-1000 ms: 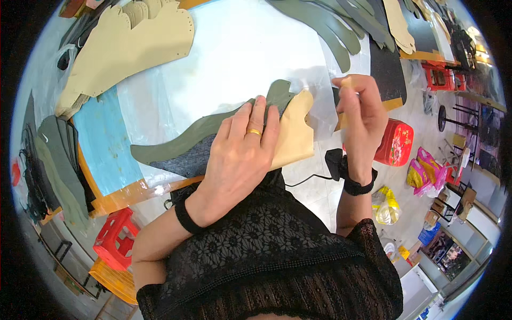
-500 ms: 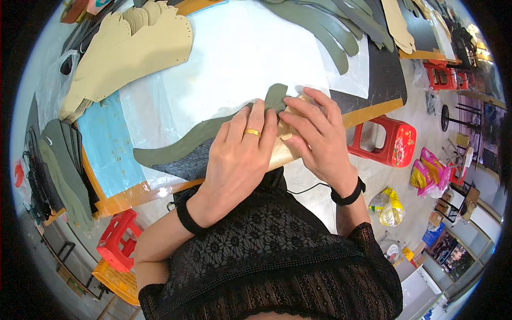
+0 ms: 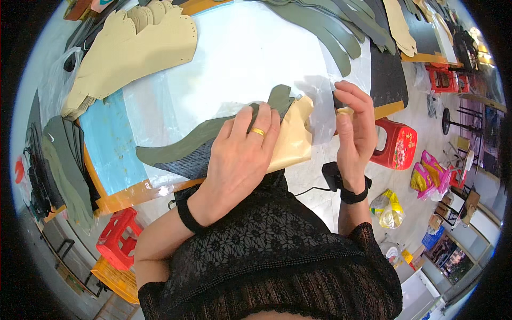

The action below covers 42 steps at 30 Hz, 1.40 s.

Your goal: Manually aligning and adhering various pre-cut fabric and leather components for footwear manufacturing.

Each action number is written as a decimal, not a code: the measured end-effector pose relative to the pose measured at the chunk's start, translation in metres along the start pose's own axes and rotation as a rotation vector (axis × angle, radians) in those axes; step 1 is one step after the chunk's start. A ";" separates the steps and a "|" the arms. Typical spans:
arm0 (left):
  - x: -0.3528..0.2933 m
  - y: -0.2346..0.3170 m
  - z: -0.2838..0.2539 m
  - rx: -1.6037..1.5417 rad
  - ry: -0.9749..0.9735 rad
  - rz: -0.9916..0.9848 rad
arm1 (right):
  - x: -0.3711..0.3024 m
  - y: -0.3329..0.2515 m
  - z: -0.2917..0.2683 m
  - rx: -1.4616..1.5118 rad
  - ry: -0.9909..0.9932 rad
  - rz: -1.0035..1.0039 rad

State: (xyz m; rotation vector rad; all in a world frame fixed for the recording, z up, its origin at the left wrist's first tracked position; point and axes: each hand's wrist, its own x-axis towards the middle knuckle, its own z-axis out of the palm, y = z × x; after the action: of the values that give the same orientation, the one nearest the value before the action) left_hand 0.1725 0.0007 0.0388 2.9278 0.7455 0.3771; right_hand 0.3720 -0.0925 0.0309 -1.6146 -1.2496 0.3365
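My left hand, with a gold ring on one finger, lies flat over a long curved olive-green strip and a dark, ribbed-looking piece along its near side. Part of both is hidden under the fingers. A tan paper-like sheet juts out from beneath these pieces at the table's near edge, its right edge uneven. Off to the right, apart from the sheet, my right hand is raised. Its thumb and fingers pinch a small cream scrap; a dark bit shows beside the fingertips.
Beige cut pieces are stacked at the table's far left, olive-green strips at the far right. More dark green pieces hang at the left. Red stools stand by the table, and a cable runs near my right wrist.
My right hand has left the tan sheet and moved right, carrying the cream scrap. More of the sheet now shows, lying flatter. My left hand stays on the strip, shifted only slightly.
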 end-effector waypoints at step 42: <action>-0.015 -0.023 -0.003 -0.597 0.104 -0.189 | 0.009 -0.016 0.028 -0.316 -0.463 -0.343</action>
State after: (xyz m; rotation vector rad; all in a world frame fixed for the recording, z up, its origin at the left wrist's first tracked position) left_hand 0.1486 0.0142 0.0350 2.2772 0.7543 0.6124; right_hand 0.3472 -0.0707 0.0351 -1.5916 -1.9845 0.3163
